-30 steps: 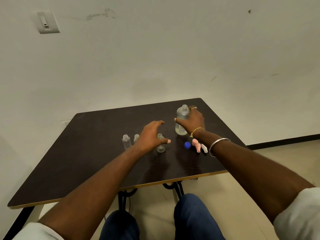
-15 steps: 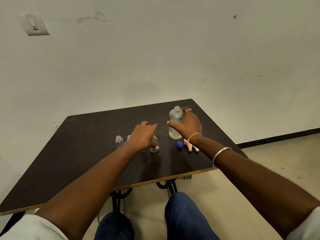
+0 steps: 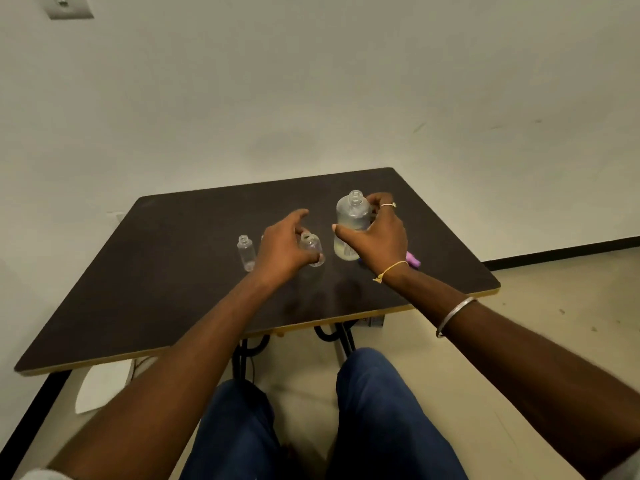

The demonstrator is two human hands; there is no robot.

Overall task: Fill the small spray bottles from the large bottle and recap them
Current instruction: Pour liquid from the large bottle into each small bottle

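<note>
The large clear bottle [image 3: 351, 223], uncapped with a little pale liquid at its bottom, stands upright on the dark table [image 3: 166, 271]. My right hand [image 3: 379, 237] grips it round its body. Just left of it, my left hand [image 3: 284, 247] holds a small clear bottle [image 3: 311, 247], open at the neck. Another small open bottle [image 3: 246, 252] stands alone further left. A third small bottle lies mostly hidden behind my left hand. A pink spray cap [image 3: 414, 259] peeks out on the table behind my right wrist.
The table's near edge [image 3: 242, 336] has a yellow rim, with black legs beneath. My knees in blue trousers [image 3: 381, 410] sit under it. A pale wall rises behind the table, and the floor lies to the right.
The camera has tilted down and closer. My left hand has closed round the small bottle. The right hand keeps its hold on the large bottle; the blue cap is now hidden behind it.
</note>
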